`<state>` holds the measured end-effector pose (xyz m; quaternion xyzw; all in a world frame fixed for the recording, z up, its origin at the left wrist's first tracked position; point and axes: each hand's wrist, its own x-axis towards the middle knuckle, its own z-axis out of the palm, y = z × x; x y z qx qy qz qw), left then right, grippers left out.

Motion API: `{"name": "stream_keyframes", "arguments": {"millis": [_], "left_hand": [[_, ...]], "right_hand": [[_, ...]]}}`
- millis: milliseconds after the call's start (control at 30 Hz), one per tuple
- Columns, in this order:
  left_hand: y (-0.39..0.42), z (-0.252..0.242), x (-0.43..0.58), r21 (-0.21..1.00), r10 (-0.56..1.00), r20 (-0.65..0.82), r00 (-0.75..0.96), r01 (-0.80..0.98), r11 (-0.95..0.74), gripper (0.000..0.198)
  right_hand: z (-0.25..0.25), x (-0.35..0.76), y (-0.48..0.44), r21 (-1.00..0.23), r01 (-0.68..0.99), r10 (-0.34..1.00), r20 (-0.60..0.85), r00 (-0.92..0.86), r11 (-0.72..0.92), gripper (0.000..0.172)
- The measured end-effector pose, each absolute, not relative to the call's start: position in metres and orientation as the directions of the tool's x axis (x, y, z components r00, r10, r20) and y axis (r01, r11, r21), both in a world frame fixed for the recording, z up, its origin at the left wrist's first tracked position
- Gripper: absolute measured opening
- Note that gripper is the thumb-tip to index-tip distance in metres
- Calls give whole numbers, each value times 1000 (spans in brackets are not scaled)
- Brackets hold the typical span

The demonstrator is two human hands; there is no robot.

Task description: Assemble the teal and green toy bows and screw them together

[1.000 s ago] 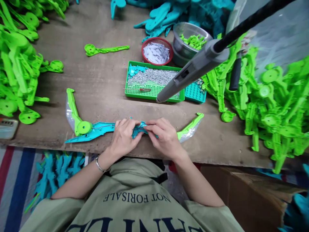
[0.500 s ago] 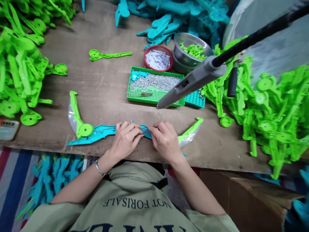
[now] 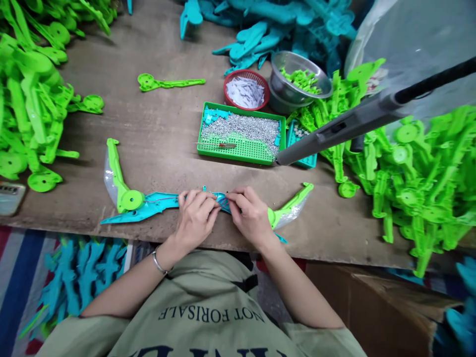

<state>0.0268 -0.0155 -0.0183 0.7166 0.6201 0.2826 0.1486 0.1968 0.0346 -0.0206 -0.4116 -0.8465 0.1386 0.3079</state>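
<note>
A blue plastic bow-shaped shell (image 3: 158, 206) lies near the table's front edge, its inside facing up with thin wires (image 3: 223, 199) along it. Green arms with clear covers are attached at its ends: the left arm (image 3: 132, 200) and the right arm (image 3: 295, 204). My left hand (image 3: 197, 213) is curled over the middle of the shell, fingers closed on it. At its right, my right hand (image 3: 251, 213) pinches the wires between thumb and forefinger. The fingertips partly cover what lies in the shell's middle.
A hanging grey electric screwdriver (image 3: 330, 131) reaches over a green tray (image 3: 241, 157) of screws. Behind stand a red basket (image 3: 263, 101) and a metal bowl (image 3: 277, 74). Green parts are heaped at left (image 3: 33, 109) and right (image 3: 416, 173); blue parts (image 3: 260, 29) lie at the back.
The hanging screwdriver has swung to the right. My right hand has shifted slightly left with its pinch held; my left hand stays almost in place.
</note>
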Motion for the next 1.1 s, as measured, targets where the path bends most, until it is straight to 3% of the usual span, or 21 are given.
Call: {"name": "stream_keyframes", "arguments": {"millis": [100,200,367,667,1100], "left_hand": [[-18,-18,30,550,972,233,-1,824,-131,8],[-17,-18,31,563,974,224,-35,821,-100,17],[-15,-21,32,544,953,303,-25,825,-151,7],[-20,-28,32,443,895,444,49,856,-266,16],[-22,-37,32,503,891,454,-15,830,-242,14]], "right_hand": [[-21,196,37,-487,605,777,408,-479,629,18],[-22,196,38,-496,610,786,393,-477,618,17],[-22,195,38,-495,608,784,400,-475,621,18],[-25,193,39,-490,605,778,420,-467,628,31],[-26,186,41,-438,663,795,362,-487,607,19]]}}
